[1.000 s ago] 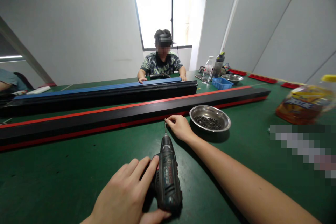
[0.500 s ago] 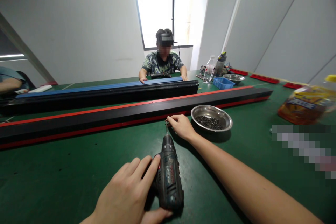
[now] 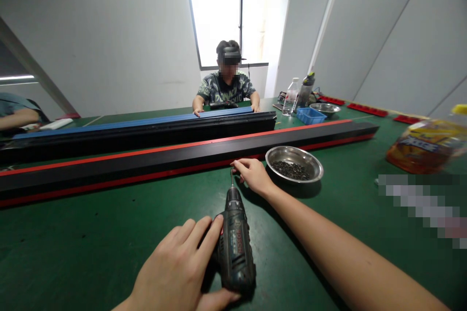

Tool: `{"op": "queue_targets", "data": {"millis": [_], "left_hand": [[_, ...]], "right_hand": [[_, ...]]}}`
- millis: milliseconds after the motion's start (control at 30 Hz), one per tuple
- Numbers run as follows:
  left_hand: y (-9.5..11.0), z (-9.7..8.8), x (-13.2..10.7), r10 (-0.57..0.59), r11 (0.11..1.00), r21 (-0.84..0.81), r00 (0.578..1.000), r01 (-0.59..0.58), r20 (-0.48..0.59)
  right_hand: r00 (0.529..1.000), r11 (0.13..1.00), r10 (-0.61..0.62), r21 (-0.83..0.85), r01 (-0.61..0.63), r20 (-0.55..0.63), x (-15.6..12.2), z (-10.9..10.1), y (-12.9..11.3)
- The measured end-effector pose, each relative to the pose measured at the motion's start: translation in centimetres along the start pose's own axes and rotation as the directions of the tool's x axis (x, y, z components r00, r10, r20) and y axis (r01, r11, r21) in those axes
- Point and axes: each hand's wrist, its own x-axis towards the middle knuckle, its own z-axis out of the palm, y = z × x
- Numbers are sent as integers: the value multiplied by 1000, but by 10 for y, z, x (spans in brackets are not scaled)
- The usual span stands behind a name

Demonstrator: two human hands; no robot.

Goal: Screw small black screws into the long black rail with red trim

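Observation:
A black cordless drill (image 3: 238, 248) lies on its side low in the middle, its bit pointing away from me. My left hand (image 3: 178, 257) is closed around it from the left. At the tip of the bit, the thumb and fingers of my right hand (image 3: 251, 173) are pinched together. Whatever they hold there is too small to make out. Just right of that hand stands a steel bowl (image 3: 316, 178) with many small dark screws (image 3: 291, 170) in it. Beyond the fingertips runs a long black bar with red edges (image 3: 189, 154).
Across the green table (image 3: 120, 248), a person (image 3: 228, 82) rests both hands by a blue strip (image 3: 219, 112) and black bars. A blue basket (image 3: 311, 116), clear bottle (image 3: 291, 97) and second bowl (image 3: 324, 109) stand back right. An amber jug (image 3: 416, 150) stands at right.
The arm of another person at the far left has shifted right. My right fingertips have moved only slightly at the bit; my left hand and the drill stay in place.

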Motion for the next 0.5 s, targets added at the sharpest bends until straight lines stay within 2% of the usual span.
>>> {"op": "queue_targets", "data": {"millis": [167, 500], "left_hand": [[0, 0, 0, -1, 1000, 5, 1000, 1, -1], [-2, 4, -6, -48, 998, -45, 998, 51, 49]], "right_hand": [[997, 999, -46, 18, 45, 58, 0, -1, 0], [996, 998, -52, -41, 55, 69, 0, -3, -2]]}}
